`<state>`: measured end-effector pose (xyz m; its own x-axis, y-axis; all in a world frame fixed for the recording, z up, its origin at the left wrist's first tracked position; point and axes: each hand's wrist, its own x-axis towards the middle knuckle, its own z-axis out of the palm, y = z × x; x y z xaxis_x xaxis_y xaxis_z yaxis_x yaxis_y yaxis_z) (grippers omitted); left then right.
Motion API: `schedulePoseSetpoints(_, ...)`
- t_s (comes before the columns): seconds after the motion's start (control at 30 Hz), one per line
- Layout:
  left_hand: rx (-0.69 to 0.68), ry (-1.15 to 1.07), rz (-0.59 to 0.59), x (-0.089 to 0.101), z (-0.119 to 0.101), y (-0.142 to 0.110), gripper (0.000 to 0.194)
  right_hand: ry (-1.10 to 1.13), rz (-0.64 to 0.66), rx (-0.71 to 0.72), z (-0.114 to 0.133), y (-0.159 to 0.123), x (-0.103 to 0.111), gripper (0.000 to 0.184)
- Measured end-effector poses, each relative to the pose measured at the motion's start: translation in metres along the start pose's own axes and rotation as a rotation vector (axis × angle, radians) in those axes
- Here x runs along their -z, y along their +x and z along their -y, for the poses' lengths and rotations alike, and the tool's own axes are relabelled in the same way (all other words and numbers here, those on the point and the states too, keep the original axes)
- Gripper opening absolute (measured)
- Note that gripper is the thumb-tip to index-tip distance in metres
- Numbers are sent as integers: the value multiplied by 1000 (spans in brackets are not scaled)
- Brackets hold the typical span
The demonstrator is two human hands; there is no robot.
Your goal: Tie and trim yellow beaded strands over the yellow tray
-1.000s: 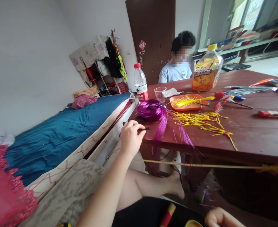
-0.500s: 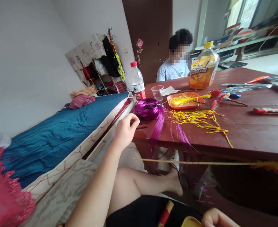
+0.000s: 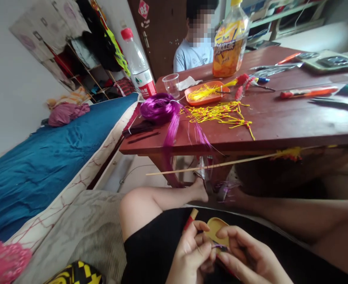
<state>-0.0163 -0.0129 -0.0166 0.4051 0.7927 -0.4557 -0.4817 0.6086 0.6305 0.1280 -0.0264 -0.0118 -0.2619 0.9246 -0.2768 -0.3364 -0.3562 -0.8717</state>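
Note:
Low over my lap, my left hand (image 3: 193, 250) is closed in a pinch on a short purple thread (image 3: 219, 246). Close beside it, my right hand (image 3: 249, 254) has its fingers curled round something thin, partly hidden, with a bit of red and dark showing. The thread reaches across the gap between both hands. Just behind the fingers lies a yellow oval lid-like piece (image 3: 215, 225) on the black cloth. A red stick with a tan end (image 3: 191, 219) pokes up beside my left hand. On the table rests a hank of shiny purple thread (image 3: 159, 108), its loose ends hanging over the edge.
Yellow knotted strands (image 3: 218, 112) lie near an orange tray (image 3: 188, 99). Behind stand a red-capped bottle (image 3: 138, 67), a clear cup (image 3: 171, 85) and a tea bottle (image 3: 230, 43). A thin stick (image 3: 203, 169) juts out along the table's front. A person (image 3: 194, 55) sits beyond.
My left hand has come back from beside the purple hank to my lap, meeting my right hand with purple thread between them. The view has tilted down.

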Motion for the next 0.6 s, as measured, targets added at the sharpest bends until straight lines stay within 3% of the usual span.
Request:
schedulePoseSetpoints(0.13, 8, 9, -83, -5, 3, -5, 32, -230, 8, 76, -5, -2, 4, 19)
schedulePoseSetpoints(0.27, -57, 274, -152, -10, 4, -10, 27, -437, -37, 180, -10, -4, 5, 19)
schedulePoseSetpoints(0.37, -99, 382, -191, -10, 5, -11, 28, -472, -53, 225, -10, -7, 2, 17)
schedulePoseSetpoints(0.6, -19, 87, -249, -3, 8, -7, 24, -558, -87, 328, -6, -10, 4, 17)
